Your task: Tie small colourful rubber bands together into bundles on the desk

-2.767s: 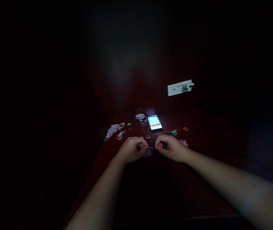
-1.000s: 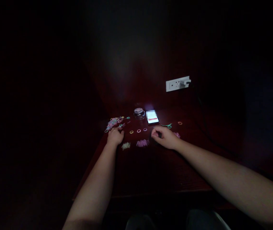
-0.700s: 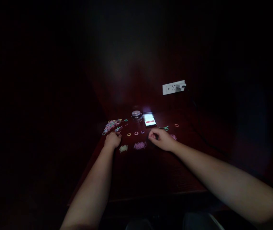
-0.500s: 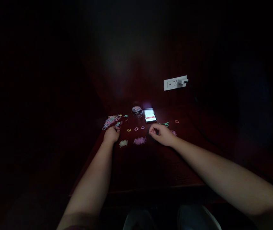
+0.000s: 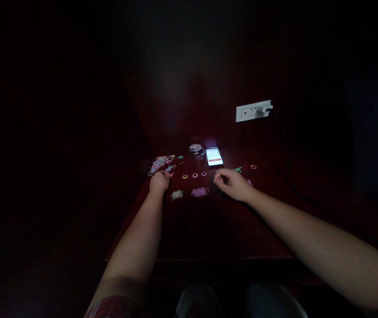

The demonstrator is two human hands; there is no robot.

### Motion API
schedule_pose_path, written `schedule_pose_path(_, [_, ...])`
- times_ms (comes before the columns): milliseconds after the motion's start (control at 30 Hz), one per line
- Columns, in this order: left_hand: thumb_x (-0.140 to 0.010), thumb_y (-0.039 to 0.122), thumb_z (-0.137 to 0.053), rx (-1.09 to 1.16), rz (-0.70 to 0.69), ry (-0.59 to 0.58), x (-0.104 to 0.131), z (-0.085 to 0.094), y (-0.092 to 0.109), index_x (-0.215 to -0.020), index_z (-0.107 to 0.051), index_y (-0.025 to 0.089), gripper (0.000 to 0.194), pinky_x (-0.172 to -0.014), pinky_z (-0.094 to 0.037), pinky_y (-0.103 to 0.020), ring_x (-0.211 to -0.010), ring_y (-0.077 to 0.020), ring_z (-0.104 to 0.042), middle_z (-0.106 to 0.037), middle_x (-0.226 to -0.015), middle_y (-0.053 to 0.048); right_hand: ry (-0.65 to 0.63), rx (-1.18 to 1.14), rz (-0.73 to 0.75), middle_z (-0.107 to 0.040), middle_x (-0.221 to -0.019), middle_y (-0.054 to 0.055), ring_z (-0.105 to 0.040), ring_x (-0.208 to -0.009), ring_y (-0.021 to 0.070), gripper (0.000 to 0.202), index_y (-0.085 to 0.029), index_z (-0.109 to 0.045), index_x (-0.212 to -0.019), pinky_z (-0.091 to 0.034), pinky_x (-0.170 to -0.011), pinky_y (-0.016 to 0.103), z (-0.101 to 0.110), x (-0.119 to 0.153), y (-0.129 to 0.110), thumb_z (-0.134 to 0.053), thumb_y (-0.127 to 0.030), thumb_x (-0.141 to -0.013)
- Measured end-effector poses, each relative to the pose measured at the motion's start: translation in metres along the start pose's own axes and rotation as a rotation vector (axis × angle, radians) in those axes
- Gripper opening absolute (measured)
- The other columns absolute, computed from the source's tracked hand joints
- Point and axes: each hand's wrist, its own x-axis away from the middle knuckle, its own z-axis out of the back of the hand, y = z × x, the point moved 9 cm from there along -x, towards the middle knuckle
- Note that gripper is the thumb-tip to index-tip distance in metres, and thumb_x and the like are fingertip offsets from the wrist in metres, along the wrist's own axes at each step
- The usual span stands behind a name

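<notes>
On the dim bench (image 5: 208, 232), if a sideways sweep is made by the left hand (image 5: 159, 181), the one mixed heap of bands (image 5: 160, 164) beside it could be scattered; whether anything is pinched by its fingers cannot be told. The fingers of the right hand (image 5: 233, 184) are curled in, any hold hidden. Counted are one phone (image 5: 215, 158), one jar (image 5: 196, 153), one purple pile (image 5: 200, 191), one pale pile (image 5: 177, 194), one half-hidden pink pile (image 5: 249, 182) and, in a row, three unobscured rings (image 5: 195, 177).

Legible text: none. Phone (image 5: 215, 156), lit, near the far edge of the tabletop (image 5: 225, 229): upper screen is pixelated; a red bar (image 5: 215, 160) below carries marks too small to read. Lidded jar (image 5: 196, 151), beside the phone: lid markings are unreadable.
</notes>
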Motion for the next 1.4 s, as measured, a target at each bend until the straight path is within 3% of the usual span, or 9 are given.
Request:
schedule_pose_path(300, [-0.085, 0.032, -0.056, 0.033, 0.034, 0.072, -0.003, 0.003, -0.005, -0.089, -0.067, 0.018, 0.018, -0.089, -0.048, -0.037, -0.102, -0.0293, -0.066, -0.071, -0.106, -0.016, -0.011, -0.009, -0.006, -0.054, -0.065, -0.001, -0.049, -0.06, 0.0129, 0.009, -0.018, -0.057, -0.074, -0.04, -0.059, 0.026, 0.0, 0.0, -0.003, -0.056, -0.022, -0.081])
schedule_pose_path(533, [-0.09, 0.029, -0.049, 0.176, -0.006, 0.186, 0.005, 0.017, -0.001, -0.096, -0.063, 0.016, 0.02, -0.083, -0.05, -0.035, -0.09, -0.0255, -0.068, -0.071, -0.099, -0.014, -0.006, -0.006, 0.0, -0.055, -0.066, -0.001, -0.05, -0.06, 0.013, 0.008, -0.018, -0.058, -0.074, -0.04, -0.057, 0.026, -0.001, 0.001, -0.001, -0.056, -0.021, -0.081])
schedule_pose_path(667, [-0.09, 0.028, -0.051, 0.285, -0.145, 0.195, 0.013, 0.021, 0.024, -0.109, -0.058, 0.015, 0.024, -0.079, -0.052, -0.026, -0.082, -0.016, -0.068, -0.071, -0.097, -0.009, -0.006, 0.002, 0.005, -0.055, -0.066, -0.001, -0.05, -0.061, 0.0131, 0.008, -0.018, -0.058, -0.074, -0.041, -0.058, 0.026, -0.001, 0.001, -0.004, -0.057, -0.021, -0.081])
schedule_pose_path(800, [-0.088, 0.034, -0.057, 0.419, -0.399, 0.138, 0.041, 0.021, 0.076, -0.102, -0.061, 0.016, 0.023, -0.077, -0.052, -0.024, -0.081, -0.0136, -0.066, -0.07, -0.094, -0.007, 0.003, -0.004, 0.008, -0.055, -0.068, 0.0, -0.05, -0.062, 0.013, 0.004, -0.019, -0.057, -0.077, -0.042, -0.059, 0.026, -0.002, 0.001, -0.007, -0.057, -0.019, -0.081])
schedule_pose_path(933, [-0.084, 0.036, -0.064, 0.501, -0.695, -0.068, 0.09, 0.011, 0.134, -0.091, -0.064, 0.018, 0.019, -0.075, -0.052, -0.026, -0.078, -0.0141, -0.065, -0.07, -0.086, -0.004, 0.038, -0.015, 0.001, -0.057, -0.075, 0.0, -0.051, -0.064, 0.0125, 0.014, -0.019, -0.057, -0.094, -0.042, -0.057, 0.025, 0.0, 0.0, -0.012, -0.059, -0.019, -0.08])
schedule_pose_path(1033, [-0.083, 0.032, -0.067, 0.437, -0.846, -0.173, 0.121, 0.005, 0.163, -0.089, -0.066, 0.021, 0.013, -0.073, -0.051, -0.026, -0.077, -0.014, -0.064, -0.07, -0.085, -0.002, 0.035, -0.019, -0.009, -0.059, -0.079, 0.001, -0.052, -0.064, 0.0122, 0.018, -0.019, -0.057, -0.1, -0.042, -0.057, 0.025, 0.002, 0.0, -0.015, -0.059, -0.021, -0.082])
schedule_pose_path(1167, [-0.08, 0.028, -0.071, 0.379, -0.885, -0.147, 0.13, 0.007, 0.173, -0.089, -0.066, 0.022, 0.012, -0.071, -0.049, -0.025, -0.078, -0.015, -0.063, -0.069, -0.081, -0.001, 0.029, 0.002, -0.005, -0.056, -0.072, 0.0, -0.051, -0.063, 0.0127, 0.004, -0.018, -0.058, -0.084, -0.041, -0.059, 0.025, 0.003, 0.0, -0.017, -0.057, -0.022, -0.084])
schedule_pose_path(1400, [-0.08, 0.029, -0.071, 0.425, -0.875, -0.133, 0.124, 0.007, 0.165, -0.087, -0.066, 0.019, 0.013, -0.067, -0.048, -0.023, -0.073, -0.0131, -0.062, -0.068, -0.081, -0.001, -0.024, -0.002, 0.027, -0.055, -0.07, 0.0, -0.049, -0.062, 0.0125, 0.008, -0.016, -0.06, -0.081, -0.039, -0.057, 0.025, -0.004, 0.001, -0.018, -0.055, -0.021, -0.085])
